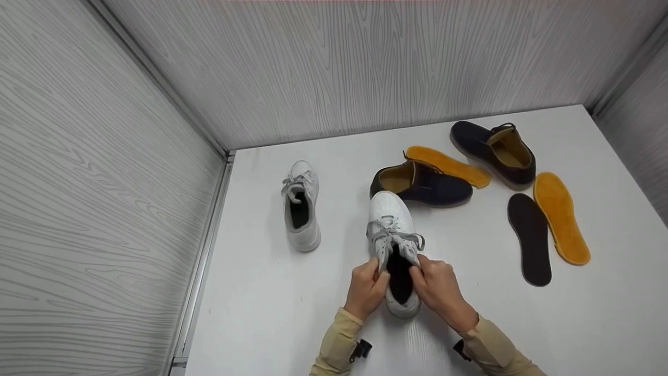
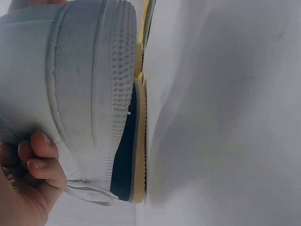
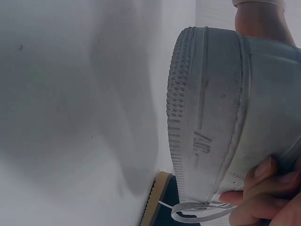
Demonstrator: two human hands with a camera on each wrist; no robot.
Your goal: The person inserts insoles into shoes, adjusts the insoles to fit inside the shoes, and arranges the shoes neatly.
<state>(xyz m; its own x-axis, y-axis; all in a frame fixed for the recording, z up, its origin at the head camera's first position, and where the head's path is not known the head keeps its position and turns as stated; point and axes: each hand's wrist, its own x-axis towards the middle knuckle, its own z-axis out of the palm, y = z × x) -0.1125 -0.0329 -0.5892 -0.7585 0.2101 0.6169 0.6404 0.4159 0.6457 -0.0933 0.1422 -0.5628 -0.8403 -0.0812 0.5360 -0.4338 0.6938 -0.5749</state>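
Sleeves of tan cloth point(image 1: 339, 339) lead in to the left hand point(image 1: 367, 287) and the right hand point(image 1: 437, 282), both pinching the collar of a white leather-look sneaker with grey-white laces point(image 1: 395, 240). Each thumb hooks over the rim into the opening, and the fingers curl against the outer side. To do this well, the person would best pull both sides apart evenly, keep the thumbs out of the middle of the opening, and hold the heel level so the sneaker does not twist. The sneaker lies between the hands, toe pointing away, and seems raised above the white tabletop point(image 1: 250, 313). Its inside is black, its perforated toe is smooth, its laces hang in loose loops, and its pale sidewall shows scuffs and raised lettering above a ribbed sole.

Farther right lies a flat dark brown insole point(image 1: 530, 240), touching a soft orange insole point(image 1: 562, 218). To the left stands a matching white sneaker point(image 1: 303, 206), well apart. Beyond the held toe sits a navy lace-up shoe with a tan lining point(image 1: 443, 188); whether they touch cannot be told. Behind it come another orange insole point(image 1: 449, 166) and the second navy shoe point(image 1: 488, 151).
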